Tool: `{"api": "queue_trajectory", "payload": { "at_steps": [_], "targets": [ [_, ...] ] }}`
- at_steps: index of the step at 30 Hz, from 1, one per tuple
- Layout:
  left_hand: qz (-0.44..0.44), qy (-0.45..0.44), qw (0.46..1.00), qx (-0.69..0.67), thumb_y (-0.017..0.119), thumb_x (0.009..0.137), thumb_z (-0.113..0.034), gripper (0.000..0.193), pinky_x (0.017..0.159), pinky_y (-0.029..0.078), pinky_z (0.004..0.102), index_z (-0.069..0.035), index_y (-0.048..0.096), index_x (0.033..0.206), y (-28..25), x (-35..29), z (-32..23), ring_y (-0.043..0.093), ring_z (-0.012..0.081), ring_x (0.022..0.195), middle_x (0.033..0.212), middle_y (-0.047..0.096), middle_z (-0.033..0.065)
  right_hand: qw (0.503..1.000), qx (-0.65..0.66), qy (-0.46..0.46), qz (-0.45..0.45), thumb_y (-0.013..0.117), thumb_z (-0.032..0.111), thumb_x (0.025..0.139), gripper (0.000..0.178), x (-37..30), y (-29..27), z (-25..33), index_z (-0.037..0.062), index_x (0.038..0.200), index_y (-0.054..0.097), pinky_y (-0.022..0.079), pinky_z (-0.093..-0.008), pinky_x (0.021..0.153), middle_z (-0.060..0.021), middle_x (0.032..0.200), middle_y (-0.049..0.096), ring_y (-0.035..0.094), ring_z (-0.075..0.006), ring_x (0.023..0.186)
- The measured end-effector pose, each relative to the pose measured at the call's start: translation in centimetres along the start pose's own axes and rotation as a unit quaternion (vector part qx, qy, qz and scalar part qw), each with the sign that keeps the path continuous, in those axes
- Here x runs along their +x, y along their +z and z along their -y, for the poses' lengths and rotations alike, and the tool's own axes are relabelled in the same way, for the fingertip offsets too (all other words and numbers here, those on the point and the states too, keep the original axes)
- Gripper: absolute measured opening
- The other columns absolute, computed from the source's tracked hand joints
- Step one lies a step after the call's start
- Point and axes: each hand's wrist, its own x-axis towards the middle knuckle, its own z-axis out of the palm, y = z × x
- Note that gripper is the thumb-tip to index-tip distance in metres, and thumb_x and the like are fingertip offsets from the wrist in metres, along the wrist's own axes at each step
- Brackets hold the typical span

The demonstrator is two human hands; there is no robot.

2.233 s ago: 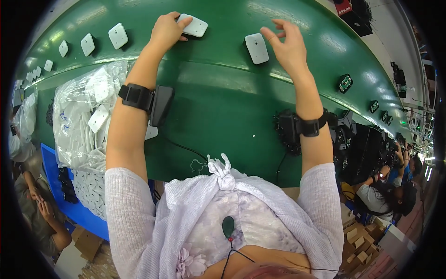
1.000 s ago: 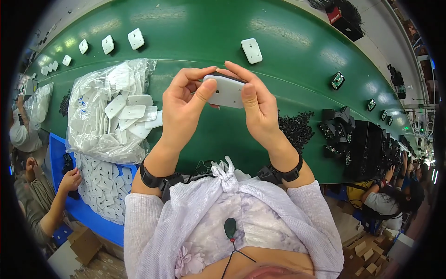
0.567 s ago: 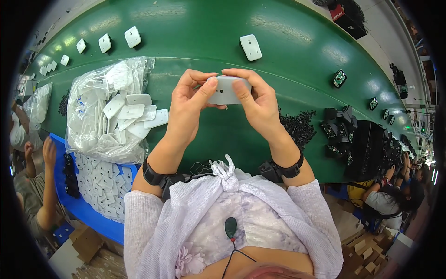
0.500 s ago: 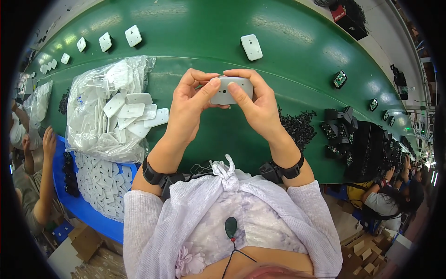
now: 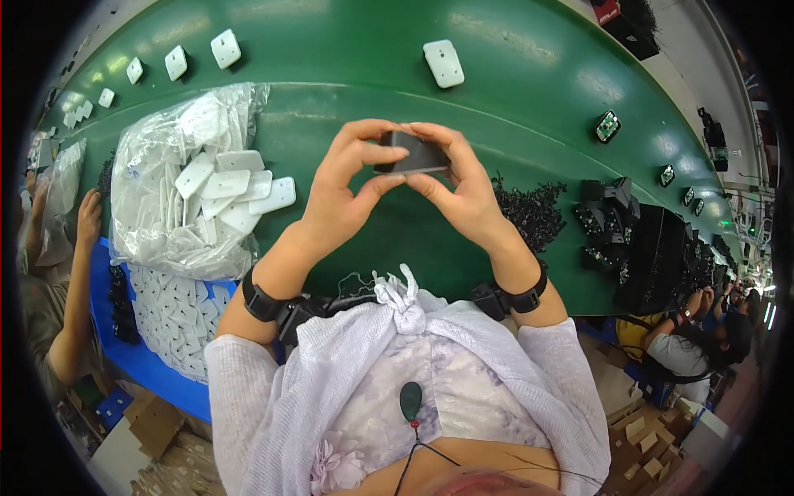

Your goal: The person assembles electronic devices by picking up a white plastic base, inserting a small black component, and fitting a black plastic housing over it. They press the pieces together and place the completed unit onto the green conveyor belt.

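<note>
Above the green table (image 5: 397, 231), both of my hands hold a small rectangular case with rounded corners (image 5: 419, 155). Its dark side faces me, and a thin pale edge runs along the bottom. My left hand (image 5: 351, 169) is closed on its left end, with fingers over the dark side and the thumb at the lower edge. Gripping the right end, my right hand (image 5: 459, 182) has its thumb along that same edge. Beyond them lies a similar case with its white cover up (image 5: 444, 64). Loose white covers (image 5: 227, 183) spill from a clear plastic bag (image 5: 141, 198) on my left.
A blue bin (image 5: 178, 393) below the bag holds many white plates (image 5: 178, 318). To my right lie a heap of small black parts (image 5: 533, 219), dark cases with circuit boards (image 5: 608, 192) and a black bag or box (image 5: 653, 256). White cases (image 5: 225, 49) line the far left. Other people sit at both sides.
The case in my hands has been turned: its white cover faced me, now its dark side does. My left fingers have moved onto that side, and both thumbs have dropped to the lower edge.
</note>
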Motion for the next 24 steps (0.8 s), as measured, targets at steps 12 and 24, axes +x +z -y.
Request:
{"api": "queue_trajectory", "payload": {
  "at_steps": [12, 24],
  "targets": [
    [0.087, 0.138, 0.875, 0.456, 0.061, 0.074, -0.011, 0.052, 0.078, 0.048, 0.0404, -0.009, 0.053, 0.125, 1.3, -4.5, 2.5, 0.053, 0.0299, 0.094, 0.107, 0.051, 0.0117, 0.949, -0.302, 0.085, 0.016, 0.069, 0.023, 0.086, 0.048, -3.9, 0.9, -1.3, 0.0120, 0.131, 0.055, 0.048, -0.0260, 0.069, -0.0091, 0.116, 0.051, 0.055, -0.0171, 0.088],
    [0.060, 0.040, 0.972, 0.222, 0.055, 0.073, 0.012, 0.062, 0.093, 0.046, 0.0418, -0.004, 0.047, 0.133, 1.2, -5.1, 1.9, 0.054, 0.0349, 0.106, 0.125, 0.048, 0.0184, 0.884, -0.458, -0.044, -0.085, 0.078, 0.036, 0.072, 0.061, -3.7, 1.8, -2.5, 0.0134, 0.125, 0.058, 0.051, -0.0374, 0.075, -0.0118, 0.119, 0.053, 0.058, -0.0284, 0.098]
  ]
}}
